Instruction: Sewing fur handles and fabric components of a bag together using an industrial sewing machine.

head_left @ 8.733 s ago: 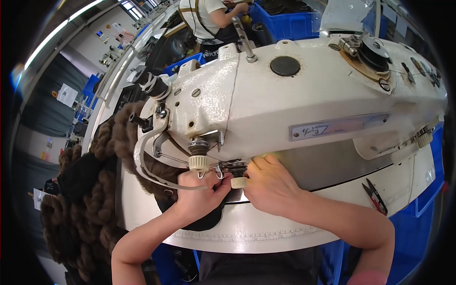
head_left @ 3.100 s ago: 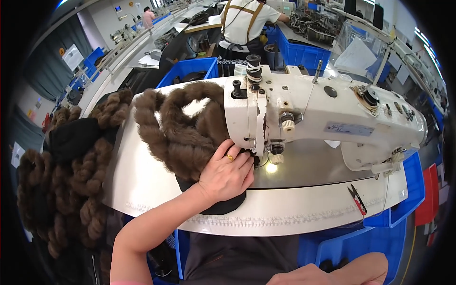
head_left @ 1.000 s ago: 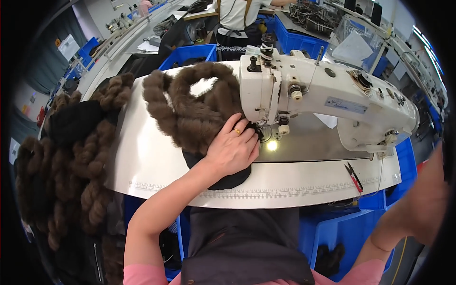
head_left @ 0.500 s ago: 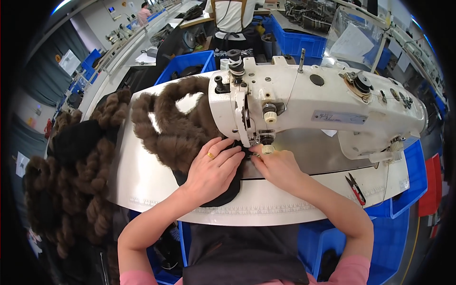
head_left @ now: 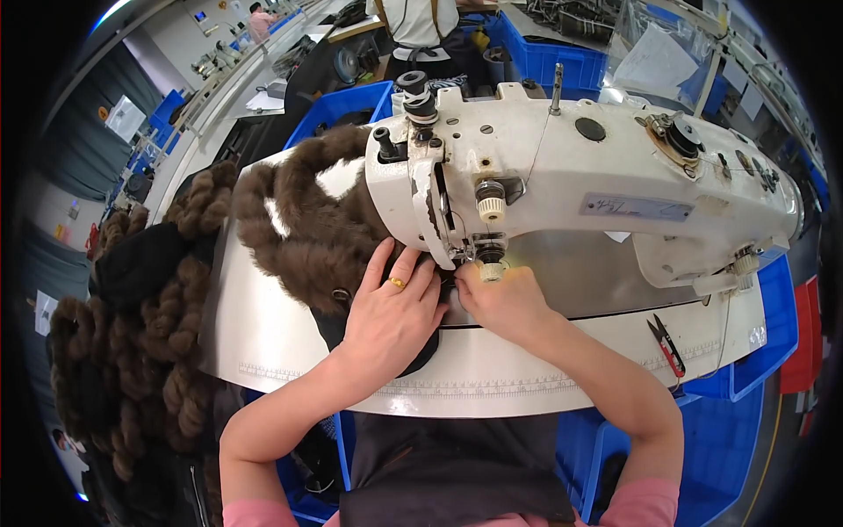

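Note:
A brown fur piece [head_left: 303, 198] with black cloth [head_left: 421, 358] along its near side lies on the sewing machine's bed, left of and under the machine head. My left hand [head_left: 392, 309], a gold ring on one finger, rests with outstretched fingers on the black cloth and the fur's edge, just left of the needle area. Close to the presser foot, my right hand [head_left: 500, 297] has its thumb and forefinger pinched at the cloth's edge. The white sewing machine [head_left: 536, 167] stands over both hands; its head partly hides the needle and the seam.
Red-handled thread snips [head_left: 667, 345] lie on the table at the right. Brown fur pieces with black cloth [head_left: 140, 334] are heaped at the left. Blue bins [head_left: 746, 360] stand right of and below the table. Beyond the machine, another person [head_left: 420, 26] is at a further table.
The view has shifted slightly. A small dark ring now shows on the fur beside my left hand. My left fingertips sit slightly farther from the needle; the right hand keeps its pinch.

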`<state>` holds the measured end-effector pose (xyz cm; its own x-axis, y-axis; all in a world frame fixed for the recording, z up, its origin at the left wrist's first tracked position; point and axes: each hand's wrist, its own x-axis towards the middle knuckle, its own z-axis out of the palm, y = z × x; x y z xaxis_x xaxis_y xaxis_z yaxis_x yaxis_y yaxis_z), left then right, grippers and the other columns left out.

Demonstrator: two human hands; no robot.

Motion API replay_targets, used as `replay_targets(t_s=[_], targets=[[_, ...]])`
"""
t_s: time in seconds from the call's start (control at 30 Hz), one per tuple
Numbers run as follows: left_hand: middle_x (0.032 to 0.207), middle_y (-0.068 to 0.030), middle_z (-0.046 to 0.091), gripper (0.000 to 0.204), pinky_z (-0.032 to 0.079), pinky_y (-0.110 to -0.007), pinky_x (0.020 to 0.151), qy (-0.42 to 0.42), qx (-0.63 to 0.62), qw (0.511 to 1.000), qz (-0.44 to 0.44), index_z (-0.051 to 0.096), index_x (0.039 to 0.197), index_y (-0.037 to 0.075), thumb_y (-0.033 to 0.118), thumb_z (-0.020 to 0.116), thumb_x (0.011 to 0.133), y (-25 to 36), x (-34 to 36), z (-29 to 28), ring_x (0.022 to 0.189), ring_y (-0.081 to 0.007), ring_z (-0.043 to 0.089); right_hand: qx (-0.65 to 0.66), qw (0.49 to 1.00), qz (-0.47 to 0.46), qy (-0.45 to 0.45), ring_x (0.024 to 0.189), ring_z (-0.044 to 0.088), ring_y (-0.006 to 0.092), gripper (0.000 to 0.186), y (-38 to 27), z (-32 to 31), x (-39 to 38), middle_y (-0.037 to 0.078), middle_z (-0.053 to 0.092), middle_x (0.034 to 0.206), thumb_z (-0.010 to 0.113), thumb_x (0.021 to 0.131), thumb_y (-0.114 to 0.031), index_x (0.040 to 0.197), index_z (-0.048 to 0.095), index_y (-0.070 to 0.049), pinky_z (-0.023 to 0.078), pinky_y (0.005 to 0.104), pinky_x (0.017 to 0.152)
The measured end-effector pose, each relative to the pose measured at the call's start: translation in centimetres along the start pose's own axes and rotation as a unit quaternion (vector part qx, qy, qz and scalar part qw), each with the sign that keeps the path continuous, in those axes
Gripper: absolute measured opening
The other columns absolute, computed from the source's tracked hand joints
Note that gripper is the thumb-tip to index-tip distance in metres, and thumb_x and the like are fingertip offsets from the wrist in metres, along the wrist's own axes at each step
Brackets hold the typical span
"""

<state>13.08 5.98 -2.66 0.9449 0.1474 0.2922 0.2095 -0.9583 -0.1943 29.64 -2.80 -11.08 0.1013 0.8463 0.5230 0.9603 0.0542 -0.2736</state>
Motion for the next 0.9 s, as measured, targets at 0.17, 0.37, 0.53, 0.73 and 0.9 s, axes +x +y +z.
replay_targets(t_s=[0.17, 0.37, 0.53, 0.73, 0.9], targets=[[0.104, -0.0084, 0.058, 0.027, 0.035, -0.048, 0.112, 0.016, -0.004, 0.998, 0.062, 0.069, 0.102, 0.002, 0.011, 0.061, 0.079, -2.4, -3.5, 0.0, 0.124, -0.0278, 0.049, 0.069, 0.997, 0.019, -0.002, 0.058, 0.063, 0.0296, 0.018, 1.2, 0.1, -0.4, 0.009, 0.06, 0.069, 0.066, 0.086, -0.023, 0.078, 0.065, -0.007, 0.05, 0.0417, 0.052], [0.1, -0.0027, 0.061, 0.023, 0.042, -0.041, 0.092, 0.038, -0.002, 0.997, 0.071, 0.073, 0.1, 0.008, 0.015, 0.073, 0.078, -3.0, -3.6, 0.5, 0.116, -0.0234, 0.054, 0.05, 0.999, -0.012, -0.008, 0.054, 0.063, 0.0282, 0.011, 0.3, -0.8, -0.7, 0.005, 0.065, 0.069, 0.069, 0.085, -0.017, 0.095, 0.066, -0.013, 0.05, 0.0401, 0.049], [0.084, -0.0007, 0.058, 0.024, 0.041, -0.037, 0.085, 0.076, -0.016, 0.995, 0.069, 0.072, 0.1, 0.009, 0.016, 0.073, 0.077, -2.5, -2.2, 1.5, 0.1, -0.0209, 0.056, 0.113, 0.992, 0.041, -0.044, 0.063, 0.067, 0.0303, 0.014, -1.4, -1.5, -0.4, 0.012, 0.068, 0.071, 0.061, 0.092, -0.02, 0.097, 0.068, -0.009, 0.052, 0.043, 0.055], [0.077, -0.0023, 0.054, 0.013, 0.04, -0.034, 0.087, 0.064, 0.026, 0.995, 0.066, 0.066, 0.085, 0.006, 0.016, 0.064, 0.075, -2.1, 0.1, 1.6, 0.09, -0.022, 0.049, 0.13, 0.987, 0.06, -0.073, 0.063, 0.067, 0.0312, 0.015, -1.0, -1.7, -0.3, 0.013, 0.069, 0.074, 0.061, 0.091, -0.021, 0.099, 0.067, -0.009, 0.052, 0.045, 0.057], [0.081, -0.0044, 0.055, 0.009, 0.038, -0.034, 0.084, 0.05, -0.004, 0.998, 0.032, 0.062, 0.074, 0.008, 0.016, 0.066, 0.074, -1.8, 1.0, 2.1, 0.094, -0.0224, 0.051, 0.11, 0.993, 0.015, -0.034, 0.056, 0.064, 0.027, 0.011, -0.6, -1.1, -0.8, 0.006, 0.066, 0.072, 0.065, 0.088, -0.018, 0.096, 0.066, -0.011, 0.049, 0.0414, 0.049]])
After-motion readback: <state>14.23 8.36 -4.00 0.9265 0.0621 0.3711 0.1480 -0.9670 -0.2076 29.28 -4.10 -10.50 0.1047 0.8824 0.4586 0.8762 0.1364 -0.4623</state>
